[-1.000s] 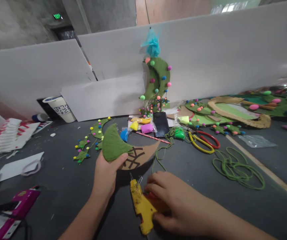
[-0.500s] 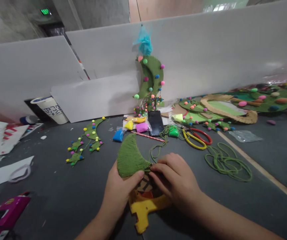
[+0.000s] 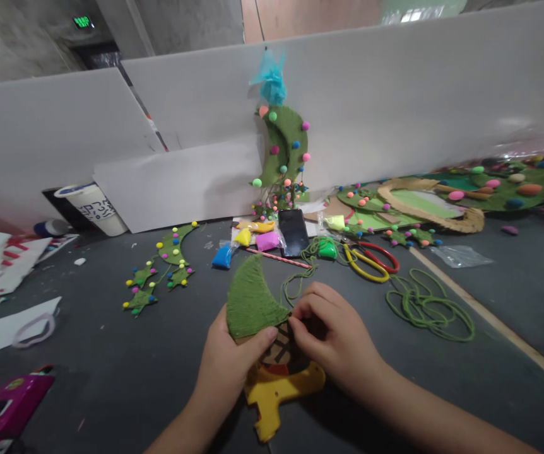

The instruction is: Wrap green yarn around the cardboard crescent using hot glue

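My left hand (image 3: 228, 362) grips a cardboard crescent (image 3: 251, 301) partly wound with green yarn, thumb on the wrapped part. My right hand (image 3: 332, 339) is closed in a pinch at the edge of the wrapping, fingertips on the green yarn strand (image 3: 295, 285) that trails off toward the back. A yellow glue gun (image 3: 272, 394) lies on the dark floor just below both hands, partly hidden by them.
Coiled green cord (image 3: 430, 309), yellow and red scissors (image 3: 371, 261), a black phone (image 3: 293, 231), coloured clay packets (image 3: 248, 239) and pom-pom-decorated green crescents (image 3: 168, 265) lie beyond. A decorated tree (image 3: 284, 151) leans on white boards. A paper cup (image 3: 94, 208) stands left, a pink tool (image 3: 14, 403) lower left.
My right hand left the glue gun and came up to the crescent, pinching the yarn. The left hand brought the crescent closer and turned it upright.
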`<action>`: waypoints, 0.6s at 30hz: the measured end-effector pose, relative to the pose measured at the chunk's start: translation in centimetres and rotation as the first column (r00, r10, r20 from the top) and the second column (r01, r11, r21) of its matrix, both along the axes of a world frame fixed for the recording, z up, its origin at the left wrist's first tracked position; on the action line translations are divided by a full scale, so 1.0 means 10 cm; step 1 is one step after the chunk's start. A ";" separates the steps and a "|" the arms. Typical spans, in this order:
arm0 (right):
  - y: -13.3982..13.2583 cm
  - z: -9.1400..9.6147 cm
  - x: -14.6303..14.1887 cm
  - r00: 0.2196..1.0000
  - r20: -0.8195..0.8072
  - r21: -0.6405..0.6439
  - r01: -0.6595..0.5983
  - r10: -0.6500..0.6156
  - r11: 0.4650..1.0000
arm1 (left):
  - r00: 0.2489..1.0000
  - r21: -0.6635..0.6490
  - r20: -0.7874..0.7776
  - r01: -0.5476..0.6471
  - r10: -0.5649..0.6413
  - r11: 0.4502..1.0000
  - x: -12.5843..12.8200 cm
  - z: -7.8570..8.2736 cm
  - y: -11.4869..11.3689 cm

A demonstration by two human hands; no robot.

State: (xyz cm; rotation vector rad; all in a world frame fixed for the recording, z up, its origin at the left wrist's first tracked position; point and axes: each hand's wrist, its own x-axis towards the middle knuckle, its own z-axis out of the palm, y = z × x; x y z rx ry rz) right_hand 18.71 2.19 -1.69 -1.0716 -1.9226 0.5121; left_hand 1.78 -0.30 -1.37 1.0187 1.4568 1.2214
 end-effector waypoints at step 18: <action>0.01 -0.02 -0.02 0.998 0.061 -0.163 -0.005 0.015 0.987 | 0.999 -0.038 -0.016 -0.044 0.044 0.998 0.09 0.11 -0.01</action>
